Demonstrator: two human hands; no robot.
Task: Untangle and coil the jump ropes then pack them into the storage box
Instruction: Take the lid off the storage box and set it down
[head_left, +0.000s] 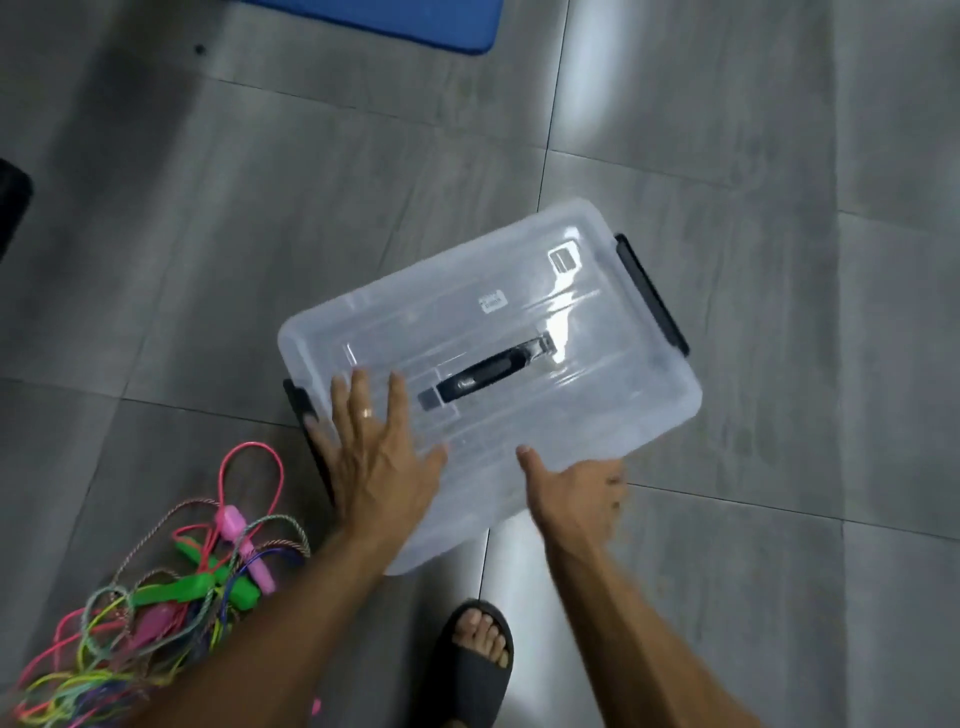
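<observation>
A sandalled foot (475, 665) stands on the tiled floor (208, 234) just below the lidded storage box (519, 322). The left hand (376, 457) lies flat, fingers spread, on its lid; the right hand (576, 493) grips the near edge. The tangled jump ropes (156, 613) lie at the floor's lower left, untouched. Judging by this, the box is being positioned; unlatching its black clips likely comes next.

One head view looks steeply down from above, close over both hands, the left hand (376, 462) and right hand (576, 493), facing the floor (779, 571) ahead.
</observation>
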